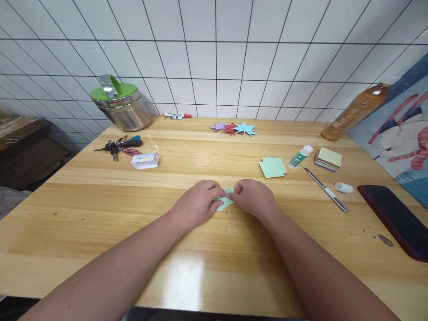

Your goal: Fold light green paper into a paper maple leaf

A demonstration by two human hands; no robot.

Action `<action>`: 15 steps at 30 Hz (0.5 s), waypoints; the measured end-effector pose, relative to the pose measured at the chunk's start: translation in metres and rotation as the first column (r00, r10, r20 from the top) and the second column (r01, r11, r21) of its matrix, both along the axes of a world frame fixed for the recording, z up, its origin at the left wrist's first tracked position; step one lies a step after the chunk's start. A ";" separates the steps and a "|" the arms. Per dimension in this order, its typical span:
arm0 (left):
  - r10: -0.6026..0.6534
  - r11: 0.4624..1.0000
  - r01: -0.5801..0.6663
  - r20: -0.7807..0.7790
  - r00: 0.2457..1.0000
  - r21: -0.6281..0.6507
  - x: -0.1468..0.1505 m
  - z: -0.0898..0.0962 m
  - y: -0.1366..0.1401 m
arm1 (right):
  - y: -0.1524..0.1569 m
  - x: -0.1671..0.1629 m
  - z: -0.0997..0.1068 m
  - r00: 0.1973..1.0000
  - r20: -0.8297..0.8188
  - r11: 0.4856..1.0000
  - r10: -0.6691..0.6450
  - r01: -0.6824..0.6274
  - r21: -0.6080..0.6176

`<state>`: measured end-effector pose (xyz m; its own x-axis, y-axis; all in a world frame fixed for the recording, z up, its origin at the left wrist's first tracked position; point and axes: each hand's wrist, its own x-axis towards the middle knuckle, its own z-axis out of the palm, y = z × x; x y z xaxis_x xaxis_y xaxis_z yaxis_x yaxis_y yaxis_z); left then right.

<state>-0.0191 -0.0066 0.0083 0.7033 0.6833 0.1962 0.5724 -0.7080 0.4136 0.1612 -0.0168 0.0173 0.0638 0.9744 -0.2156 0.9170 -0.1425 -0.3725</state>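
A small folded piece of light green paper (225, 203) lies at the middle of the wooden table, between my hands. My left hand (203, 200) has its fingers closed on the paper's left side, thumb below. From the right, my right hand (251, 196) pinches the paper's upper right edge with thumb and forefinger. My fingers hide part of the folds. Just beyond my right hand sits a flat stack of light green paper squares (273, 167).
A glue stick (300, 157), its cap (343, 187), a utility knife (326, 189), a sticky-note stack (328, 158), a phone (396, 218) and a bottle (357, 111) are rightward. Paper leaves (245, 129) lie behind. Leftward: keys (120, 145), a small box (145, 161), a steel pot (127, 113).
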 end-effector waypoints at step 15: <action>-0.100 0.995 0.099 -0.179 0.979 -0.017 -0.004 0.019 -0.010 | 0.003 0.001 0.001 0.999 0.019 1.000 0.028 -0.027 -0.012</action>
<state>-0.0233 -0.0170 0.0274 0.7913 0.6090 0.0555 0.5645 -0.7623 0.3165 0.1620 -0.0136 0.0181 0.0413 0.9733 -0.2257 0.9277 -0.1213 -0.3532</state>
